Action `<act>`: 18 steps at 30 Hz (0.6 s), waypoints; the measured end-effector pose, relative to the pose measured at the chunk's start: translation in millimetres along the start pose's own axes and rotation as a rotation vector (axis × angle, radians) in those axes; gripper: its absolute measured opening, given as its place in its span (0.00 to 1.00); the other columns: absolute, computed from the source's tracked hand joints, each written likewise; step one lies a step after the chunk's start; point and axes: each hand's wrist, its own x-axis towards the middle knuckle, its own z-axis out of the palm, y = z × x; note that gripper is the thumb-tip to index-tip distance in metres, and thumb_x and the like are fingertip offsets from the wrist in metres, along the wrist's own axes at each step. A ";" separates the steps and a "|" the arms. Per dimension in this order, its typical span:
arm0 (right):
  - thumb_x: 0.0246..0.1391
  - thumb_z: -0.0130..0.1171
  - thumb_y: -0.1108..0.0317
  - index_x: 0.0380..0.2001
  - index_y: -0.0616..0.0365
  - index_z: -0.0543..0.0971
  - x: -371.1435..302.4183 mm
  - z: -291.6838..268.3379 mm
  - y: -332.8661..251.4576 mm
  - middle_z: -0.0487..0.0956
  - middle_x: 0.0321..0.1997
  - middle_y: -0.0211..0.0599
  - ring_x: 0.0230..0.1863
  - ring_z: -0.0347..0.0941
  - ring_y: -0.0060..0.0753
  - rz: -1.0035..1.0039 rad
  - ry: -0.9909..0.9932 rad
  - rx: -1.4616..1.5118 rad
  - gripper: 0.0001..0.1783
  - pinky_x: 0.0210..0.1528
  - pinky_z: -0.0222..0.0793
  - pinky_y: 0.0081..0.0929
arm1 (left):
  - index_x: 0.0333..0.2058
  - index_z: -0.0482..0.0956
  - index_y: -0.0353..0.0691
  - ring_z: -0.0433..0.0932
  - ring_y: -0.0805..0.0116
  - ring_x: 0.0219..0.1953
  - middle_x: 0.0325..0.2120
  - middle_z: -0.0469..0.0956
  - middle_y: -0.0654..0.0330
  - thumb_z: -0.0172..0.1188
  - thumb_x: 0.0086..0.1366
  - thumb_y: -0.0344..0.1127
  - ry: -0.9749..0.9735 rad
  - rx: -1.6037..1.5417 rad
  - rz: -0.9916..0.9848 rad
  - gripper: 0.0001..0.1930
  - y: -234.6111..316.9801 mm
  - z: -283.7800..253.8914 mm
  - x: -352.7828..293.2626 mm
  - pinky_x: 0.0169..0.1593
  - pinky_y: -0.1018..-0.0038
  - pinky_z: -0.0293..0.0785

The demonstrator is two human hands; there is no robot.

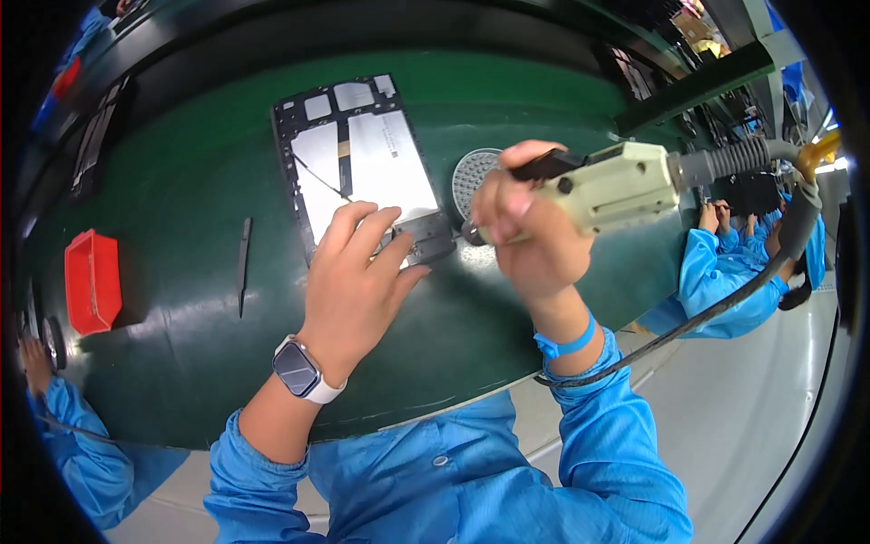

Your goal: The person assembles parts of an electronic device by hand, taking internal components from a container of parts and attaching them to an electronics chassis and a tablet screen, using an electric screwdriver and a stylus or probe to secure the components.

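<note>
A tablet-like device (pixel 381 159) lies on the green table with its inside showing: a black frame, silver-white panels and a dark ribbon strip. My left hand (pixel 353 281) rests over its lower edge, fingers spread, covering part of that edge. In my right hand (pixel 539 227) is a pale green electric screwdriver (pixel 625 186), gripped round its front end and tilted. Its dark nose sits close to the tablet's lower right corner; whether it touches, I cannot tell. Just behind my right hand stands a round grey dimpled dish (pixel 473 177), partly hidden by the fingers.
To the left are a thin dark stick-like tool (pixel 245 267) and a red bin (pixel 93 283). A thick cable (pixel 716 313) runs from the screwdriver past my right forearm. A metal beam (pixel 698 91) stands at the back right. Co-workers in blue (pixel 725 276) sit at both sides.
</note>
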 end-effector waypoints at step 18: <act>0.50 0.60 0.84 0.47 0.63 0.73 -11.2 16.6 31.0 0.78 0.43 0.37 0.43 0.75 0.24 0.121 -0.060 -0.066 0.19 0.44 0.74 0.24 | 0.35 0.84 0.33 0.70 0.47 0.58 0.45 0.77 0.53 0.70 0.47 0.25 0.010 -0.187 -0.057 0.13 -1.8 -2.6 7.6 0.57 0.59 0.73</act>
